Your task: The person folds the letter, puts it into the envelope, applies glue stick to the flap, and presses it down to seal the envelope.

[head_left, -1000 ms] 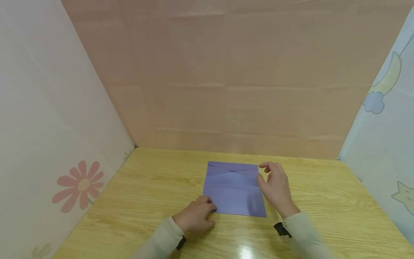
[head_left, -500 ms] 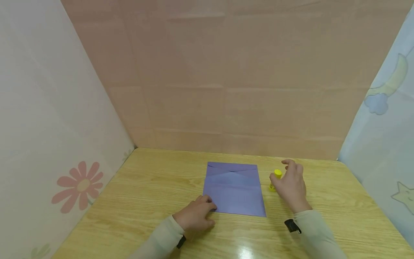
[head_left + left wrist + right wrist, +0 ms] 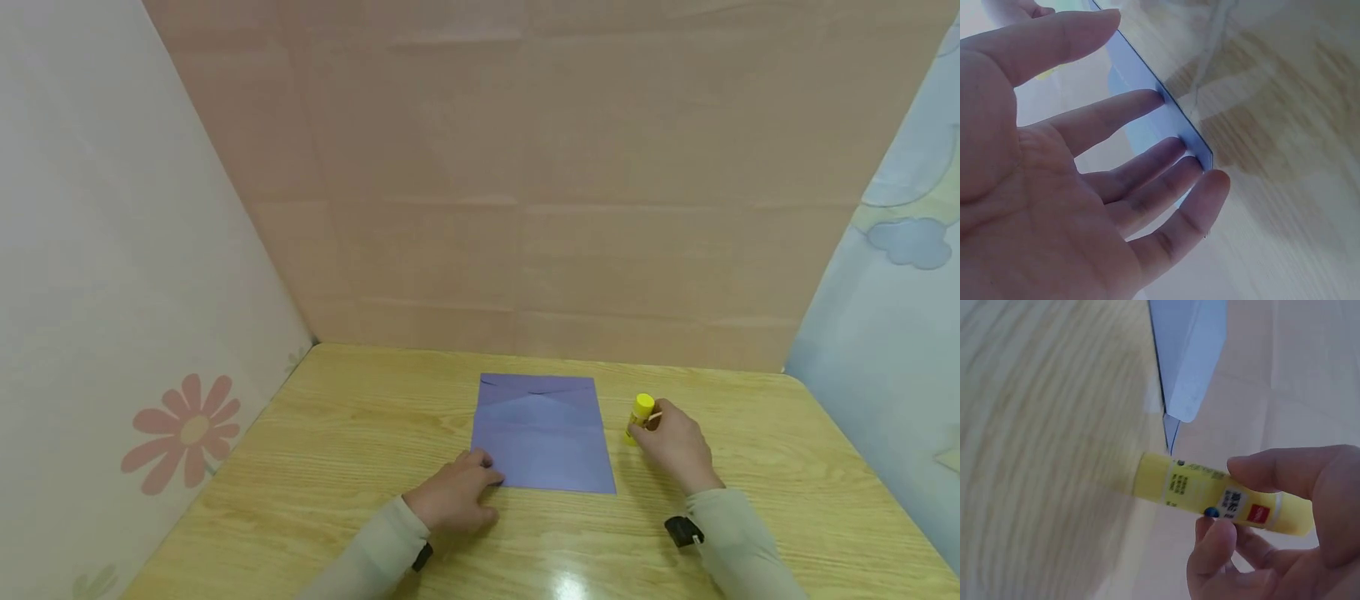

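Observation:
A purple envelope (image 3: 543, 442) lies on the table in the head view, its flap edge on the far side. My left hand (image 3: 453, 493) rests on its near left corner; in the left wrist view the extended fingertips touch along the envelope's edge (image 3: 1175, 122). To the right of the envelope, a yellow glue stick (image 3: 642, 407) stands upright. My right hand (image 3: 678, 450) pinches it between thumb and fingers. The right wrist view shows the glue stick's printed label (image 3: 1229, 503) between them, with one end at the tabletop.
The wood-grain table (image 3: 375, 417) is bounded by a brown backdrop (image 3: 525, 208) behind. Pale printed panels stand at the sides, the left one with a pink flower (image 3: 180, 432). The envelope's raised flap (image 3: 1188, 369) shows in the right wrist view.
My right hand has moved right from the envelope's side to the glue stick, which came into view, and its fingers have closed round it. The left hand stays put.

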Motion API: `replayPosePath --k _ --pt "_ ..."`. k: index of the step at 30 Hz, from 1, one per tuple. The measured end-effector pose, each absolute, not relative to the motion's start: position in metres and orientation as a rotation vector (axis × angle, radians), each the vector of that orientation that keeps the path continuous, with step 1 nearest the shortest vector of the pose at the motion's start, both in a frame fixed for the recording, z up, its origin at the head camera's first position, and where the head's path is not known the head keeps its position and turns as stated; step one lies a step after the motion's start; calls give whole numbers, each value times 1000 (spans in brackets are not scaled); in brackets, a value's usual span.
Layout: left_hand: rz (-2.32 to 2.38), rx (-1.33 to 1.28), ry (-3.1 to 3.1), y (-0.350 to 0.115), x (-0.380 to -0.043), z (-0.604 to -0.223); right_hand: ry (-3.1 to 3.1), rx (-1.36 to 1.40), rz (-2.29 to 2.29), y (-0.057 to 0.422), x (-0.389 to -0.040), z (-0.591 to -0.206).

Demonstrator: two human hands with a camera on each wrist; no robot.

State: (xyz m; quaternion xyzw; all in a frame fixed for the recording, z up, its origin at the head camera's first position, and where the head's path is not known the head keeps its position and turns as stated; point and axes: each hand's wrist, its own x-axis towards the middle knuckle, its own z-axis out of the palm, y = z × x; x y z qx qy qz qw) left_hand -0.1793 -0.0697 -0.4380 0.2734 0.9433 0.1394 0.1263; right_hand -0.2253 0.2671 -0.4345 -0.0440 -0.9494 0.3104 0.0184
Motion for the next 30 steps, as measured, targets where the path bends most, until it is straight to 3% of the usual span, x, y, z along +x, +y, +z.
replayPosePath --k 17,30 --pt "764 882 2716 -74 -192 -442 -2920 -69 993 252 -228 -438" --pt "1516 675 2487 -56 -194 -420 -2783 408 1279 190 -204 -427"
